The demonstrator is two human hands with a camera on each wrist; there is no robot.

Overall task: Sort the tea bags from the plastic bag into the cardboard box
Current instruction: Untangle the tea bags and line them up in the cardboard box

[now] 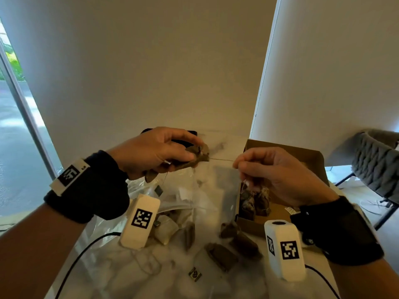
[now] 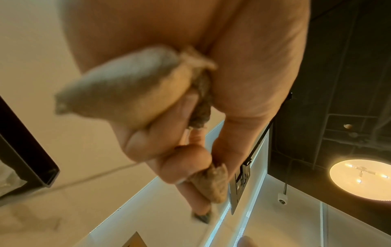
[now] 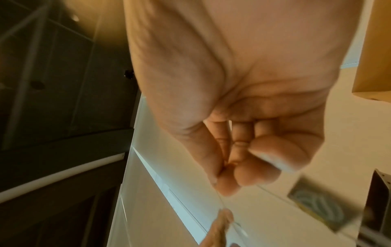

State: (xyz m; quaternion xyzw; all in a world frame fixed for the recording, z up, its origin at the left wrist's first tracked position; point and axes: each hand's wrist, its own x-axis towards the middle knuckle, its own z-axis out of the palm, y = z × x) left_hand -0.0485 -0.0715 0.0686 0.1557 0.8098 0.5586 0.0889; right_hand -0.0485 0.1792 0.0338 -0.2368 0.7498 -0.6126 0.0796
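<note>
**Untangling tea bag strings over the bag**

Left hand (image 1: 155, 151) is curled round a small clump of tea bags (image 1: 195, 157), thumb and fingers clamped on the soft brown paper pouches. Left wrist view shows at least two pouches squeezed between the fingers (image 2: 169, 150); they are crumpled, fibrous, pillow-shaped.

Right hand (image 1: 272, 169) pinches a thin string (image 1: 222, 159) between thumb and fingertips, the other fingers curled in. The string runs taut between the two hands, so my read is a tangle is being pulled apart: one hand anchors the clump, the other draws the thread. A paper tag (image 3: 317, 202) dangles near the right hand, blurred.

Cardboard box (image 1: 313, 160) sits open by the right edge of the tabletop (image 1: 164, 283), plain brown board, flap up. Several tea bags in the box (image 1: 254, 201) stand upright by its near-left wall, directly under the right hand.

Plastic bag (image 1: 190, 190) is clear, crinkly film, spread flat mid-tabletop. Loose tea bags (image 1: 220, 253) lie on or in it toward the near edge; I can't tell which. More loose string and a tag lie there too.

Judgement: sorting is partly done, with plenty still outside the box.
</note>
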